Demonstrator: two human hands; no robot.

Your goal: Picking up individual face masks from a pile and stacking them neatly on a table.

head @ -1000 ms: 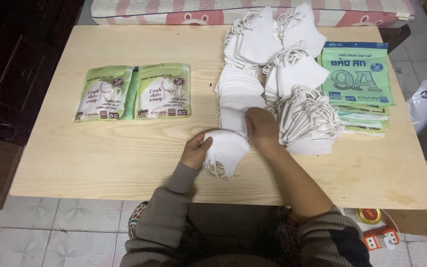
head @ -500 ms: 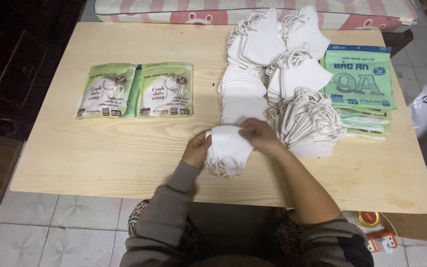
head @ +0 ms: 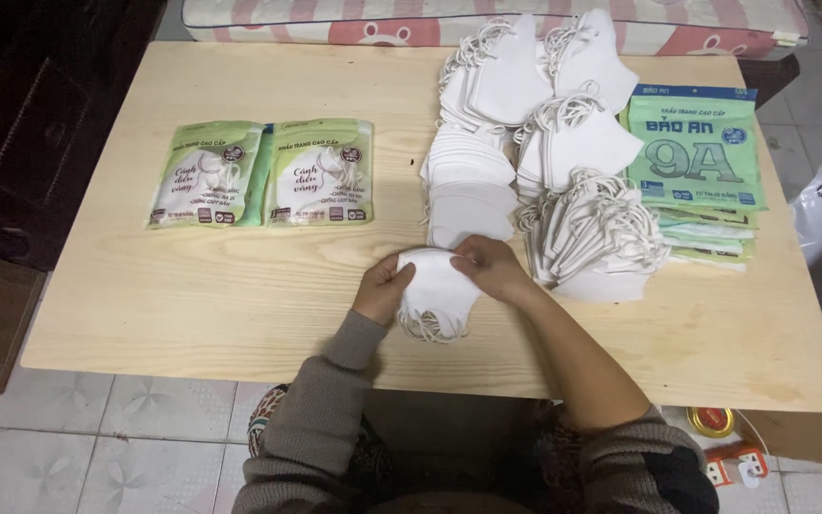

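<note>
Head view shows both hands over the near edge of a light wooden table (head: 145, 305). The left hand (head: 384, 286) is closed on the left side of a small stack of white face masks (head: 438, 286), fingers curled over its edge. The right hand (head: 489, 266) grips the upper right corner of the same stack, thumb and fingers pinched on it. The ear loops of these masks hang out below the hands, toward the person.

Just beyond the hands lie many more loose white masks (head: 525, 162), in several overlapping heaps, with their loops tangled on the right part. To the right of the right hand, past these heaps, is a pile of flat green bags (head: 696, 152); what is inside them I cannot tell. Far to the left of the left hand lie two light green pouches (head: 264, 173) side by side, and each has a clear window where white masks show inside.
</note>
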